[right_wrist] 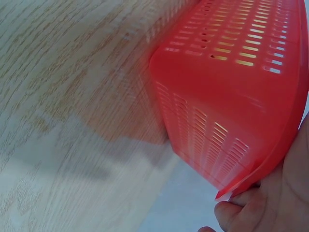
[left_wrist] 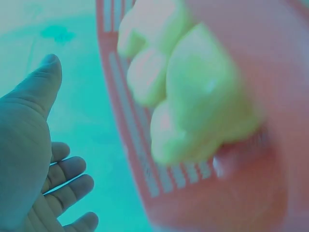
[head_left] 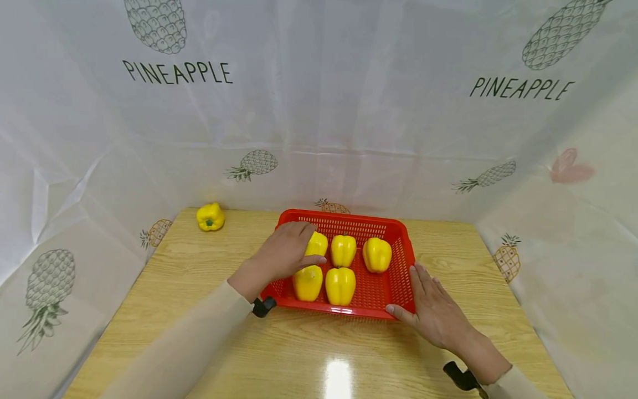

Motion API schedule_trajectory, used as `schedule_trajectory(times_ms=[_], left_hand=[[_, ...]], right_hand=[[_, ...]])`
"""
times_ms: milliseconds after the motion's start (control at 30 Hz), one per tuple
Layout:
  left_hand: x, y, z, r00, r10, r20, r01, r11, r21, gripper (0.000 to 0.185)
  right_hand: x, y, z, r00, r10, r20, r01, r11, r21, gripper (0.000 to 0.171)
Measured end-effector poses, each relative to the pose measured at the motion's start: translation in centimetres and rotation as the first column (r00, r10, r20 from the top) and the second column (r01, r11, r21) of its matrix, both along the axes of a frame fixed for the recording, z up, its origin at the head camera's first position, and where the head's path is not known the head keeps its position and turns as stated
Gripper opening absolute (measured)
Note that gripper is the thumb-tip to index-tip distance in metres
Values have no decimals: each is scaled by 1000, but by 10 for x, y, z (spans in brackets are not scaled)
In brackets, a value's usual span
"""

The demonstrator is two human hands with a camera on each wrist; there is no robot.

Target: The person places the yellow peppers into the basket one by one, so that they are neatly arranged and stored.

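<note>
A red plastic basket [head_left: 371, 313] with slotted walls holds several yellow bell peppers [head_left: 340, 286]. My left hand [head_left: 284, 249] reaches over its left rim, thumb and fingers spread about the back-left pepper [head_left: 317, 244], which the hand partly hides. In the left wrist view, that hand [left_wrist: 34, 145] has its fingers apart with nothing between them; the peppers [left_wrist: 207, 82] there are blurred. My right hand [head_left: 433, 305] rests against the basket's right side, fingers extended along the rim and thumb at the near corner. The right wrist view shows this hand [right_wrist: 275, 203] touching the basket's edge [right_wrist: 285, 159].
One more yellow bell pepper [head_left: 210, 216] lies at the table's back-left corner. The basket stands on a wooden table [head_left: 279, 354]. White sheeting [head_left: 349, 122] printed with pineapples rises behind the table and at both sides.
</note>
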State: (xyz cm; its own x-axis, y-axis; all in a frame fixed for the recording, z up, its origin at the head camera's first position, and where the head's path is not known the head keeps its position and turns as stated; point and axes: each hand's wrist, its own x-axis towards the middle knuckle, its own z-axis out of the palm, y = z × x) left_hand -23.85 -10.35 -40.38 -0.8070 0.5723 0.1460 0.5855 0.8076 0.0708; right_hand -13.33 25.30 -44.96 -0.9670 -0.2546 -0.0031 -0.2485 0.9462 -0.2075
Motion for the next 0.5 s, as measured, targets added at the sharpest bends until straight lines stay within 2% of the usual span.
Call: schedule_trajectory(times_ms=[167, 300, 500], left_hand=[[-11, -43, 15, 995, 96, 5, -96, 993, 63, 81], [-25, -83, 23, 982, 187, 40, -189, 979, 75, 80], [-44, -134, 21, 950, 300, 85, -303, 953, 27, 79]], right_hand=[[0, 0, 0, 1000, 3, -4, -3, 1000, -4, 111], [0, 1, 0, 1000, 7, -2, -7, 1000, -1, 111], [-1, 3, 1, 1000, 28, -11, -28, 1000, 11, 110]])
